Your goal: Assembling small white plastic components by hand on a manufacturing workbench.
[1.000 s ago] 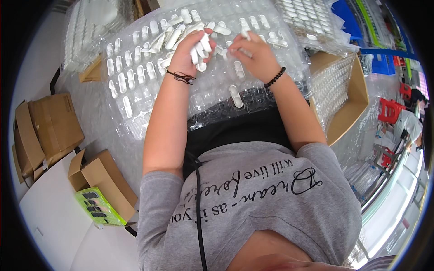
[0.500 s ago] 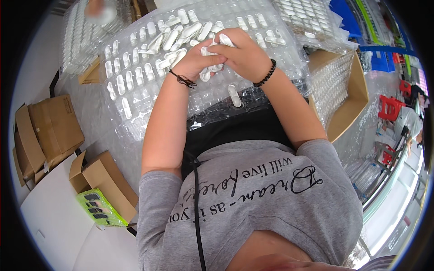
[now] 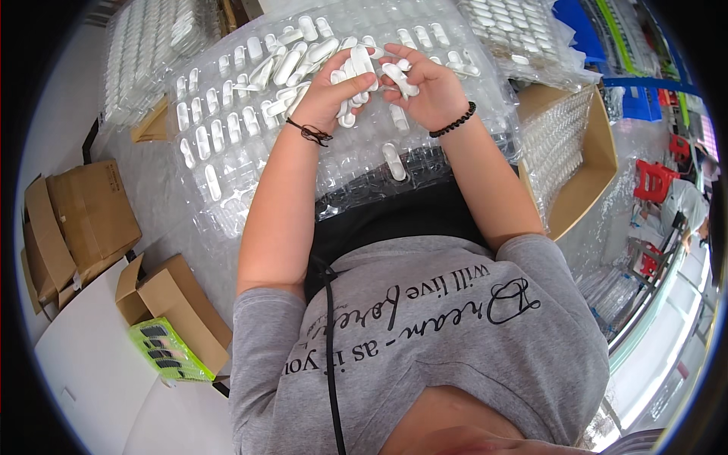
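Note:
Several small white oval plastic pieces (image 3: 362,68) are bunched in my left hand (image 3: 324,100), its thumb pressed over them. Just to the right, my right hand (image 3: 441,95) has its fingers curled round another white plastic piece (image 3: 400,79), with a further white bit showing by the fingertips. Both hands hover over a clear plastic blister tray (image 3: 341,163). Rows of like pieces sit in its pockets on the left, and a loose heap (image 3: 288,67) lies beyond my left hand. One piece (image 3: 393,161) rests near the tray's front edge.
More filled trays are stacked at the back left (image 3: 152,61) and back right (image 3: 516,30). An open carton (image 3: 584,182) with clear trays stands to the right. Brown cardboard boxes (image 3: 95,212) are on the left. Red stools (image 3: 654,180) stand farther right.
My hands, pressed together before, have drawn apart. The right one has moved right and turned, showing a white piece in its fingers. The left one keeps its bunch.

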The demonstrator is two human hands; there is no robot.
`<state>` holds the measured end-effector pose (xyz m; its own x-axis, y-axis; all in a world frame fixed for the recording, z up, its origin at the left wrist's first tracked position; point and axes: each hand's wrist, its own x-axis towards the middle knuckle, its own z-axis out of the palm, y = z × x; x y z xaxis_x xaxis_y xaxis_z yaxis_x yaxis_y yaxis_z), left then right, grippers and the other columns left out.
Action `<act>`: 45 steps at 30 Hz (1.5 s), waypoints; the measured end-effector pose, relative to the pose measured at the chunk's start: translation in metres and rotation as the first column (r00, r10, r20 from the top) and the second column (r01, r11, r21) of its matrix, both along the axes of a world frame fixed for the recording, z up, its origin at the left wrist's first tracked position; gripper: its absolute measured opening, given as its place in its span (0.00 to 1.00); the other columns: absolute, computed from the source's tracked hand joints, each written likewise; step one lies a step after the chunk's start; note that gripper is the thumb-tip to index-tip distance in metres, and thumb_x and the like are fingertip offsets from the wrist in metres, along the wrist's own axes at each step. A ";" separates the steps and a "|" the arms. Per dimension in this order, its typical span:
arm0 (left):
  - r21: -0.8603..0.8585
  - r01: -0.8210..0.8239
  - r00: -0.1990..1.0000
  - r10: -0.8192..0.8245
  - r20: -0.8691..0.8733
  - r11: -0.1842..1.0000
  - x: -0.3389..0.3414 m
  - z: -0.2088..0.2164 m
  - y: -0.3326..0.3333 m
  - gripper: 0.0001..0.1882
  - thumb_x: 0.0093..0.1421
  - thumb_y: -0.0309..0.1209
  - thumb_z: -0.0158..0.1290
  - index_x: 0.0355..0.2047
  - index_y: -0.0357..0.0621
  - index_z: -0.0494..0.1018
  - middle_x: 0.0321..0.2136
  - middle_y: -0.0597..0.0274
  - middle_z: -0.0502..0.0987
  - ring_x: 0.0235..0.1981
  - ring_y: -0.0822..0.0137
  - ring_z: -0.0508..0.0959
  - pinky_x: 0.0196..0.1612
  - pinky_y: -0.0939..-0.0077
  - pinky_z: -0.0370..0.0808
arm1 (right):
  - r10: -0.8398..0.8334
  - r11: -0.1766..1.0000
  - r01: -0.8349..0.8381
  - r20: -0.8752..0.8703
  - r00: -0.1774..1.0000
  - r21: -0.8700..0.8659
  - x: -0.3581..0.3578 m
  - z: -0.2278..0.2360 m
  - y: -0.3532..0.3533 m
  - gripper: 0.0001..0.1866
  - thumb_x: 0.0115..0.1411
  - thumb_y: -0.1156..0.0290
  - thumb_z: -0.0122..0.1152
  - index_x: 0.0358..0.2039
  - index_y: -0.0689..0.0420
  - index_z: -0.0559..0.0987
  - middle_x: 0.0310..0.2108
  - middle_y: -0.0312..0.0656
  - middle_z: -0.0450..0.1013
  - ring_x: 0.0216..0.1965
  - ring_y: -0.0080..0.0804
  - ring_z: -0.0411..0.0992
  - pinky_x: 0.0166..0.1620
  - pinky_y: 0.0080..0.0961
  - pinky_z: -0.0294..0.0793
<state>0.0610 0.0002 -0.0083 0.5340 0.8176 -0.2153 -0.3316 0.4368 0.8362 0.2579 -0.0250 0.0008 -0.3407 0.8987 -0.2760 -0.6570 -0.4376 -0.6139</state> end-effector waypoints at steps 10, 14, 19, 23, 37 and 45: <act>0.009 0.019 0.986 -0.017 -0.165 1.000 0.003 -0.004 -0.001 0.24 0.55 0.31 0.61 0.51 0.45 0.69 0.32 0.66 0.77 0.26 0.76 0.74 0.22 0.83 0.66 | -0.241 0.950 0.103 0.482 0.842 0.295 -0.017 0.003 -0.003 0.25 0.51 0.85 0.59 0.50 0.59 0.68 0.45 0.38 0.68 0.40 0.24 0.71 0.45 0.20 0.70; 0.015 0.042 0.970 -0.037 -0.242 0.999 0.006 0.000 -0.004 0.26 0.52 0.31 0.64 0.51 0.46 0.69 0.31 0.68 0.77 0.26 0.77 0.74 0.22 0.83 0.65 | -0.425 0.891 0.198 0.596 0.681 0.410 -0.023 -0.006 -0.006 0.17 0.50 0.82 0.62 0.41 0.58 0.72 0.38 0.36 0.70 0.38 0.21 0.70 0.43 0.18 0.69; 0.075 0.129 0.907 -0.087 -0.412 0.989 0.003 -0.007 -0.004 0.30 0.47 0.39 0.68 0.49 0.48 0.71 0.31 0.70 0.77 0.29 0.78 0.74 0.24 0.83 0.68 | -0.608 0.768 0.278 0.519 0.601 0.577 -0.028 -0.015 -0.005 0.12 0.51 0.83 0.62 0.35 0.57 0.72 0.37 0.35 0.70 0.39 0.22 0.69 0.45 0.18 0.68; 0.071 0.189 0.912 -0.148 -0.384 0.979 0.002 -0.006 -0.004 0.31 0.47 0.39 0.68 0.50 0.47 0.71 0.31 0.70 0.77 0.29 0.79 0.74 0.25 0.83 0.68 | -0.625 0.764 0.276 0.562 0.542 0.583 -0.028 -0.011 -0.006 0.11 0.51 0.84 0.60 0.34 0.58 0.71 0.39 0.38 0.72 0.41 0.23 0.69 0.46 0.20 0.69; -0.056 0.073 0.992 -0.079 -0.098 0.996 -0.001 0.006 -0.001 0.25 0.54 0.30 0.60 0.52 0.45 0.68 0.31 0.61 0.78 0.24 0.75 0.74 0.19 0.84 0.64 | -0.432 0.859 0.293 0.286 0.856 0.420 -0.024 -0.003 -0.007 0.16 0.49 0.92 0.51 0.34 0.55 0.68 0.44 0.41 0.70 0.45 0.27 0.70 0.47 0.23 0.72; -0.076 0.146 0.989 -0.143 0.036 0.986 -0.005 0.002 0.000 0.25 0.55 0.30 0.59 0.52 0.42 0.66 0.31 0.57 0.77 0.23 0.73 0.74 0.18 0.83 0.64 | -0.470 0.792 0.198 0.370 0.801 0.578 -0.026 -0.007 -0.008 0.16 0.48 0.88 0.61 0.31 0.55 0.67 0.40 0.37 0.69 0.42 0.24 0.69 0.44 0.22 0.72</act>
<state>0.0558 0.0000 -0.0059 0.6524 0.7127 -0.2578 -0.2847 0.5457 0.7882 0.2316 -0.0329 -0.0062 0.0610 0.9795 0.1922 -0.2669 0.2016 -0.9424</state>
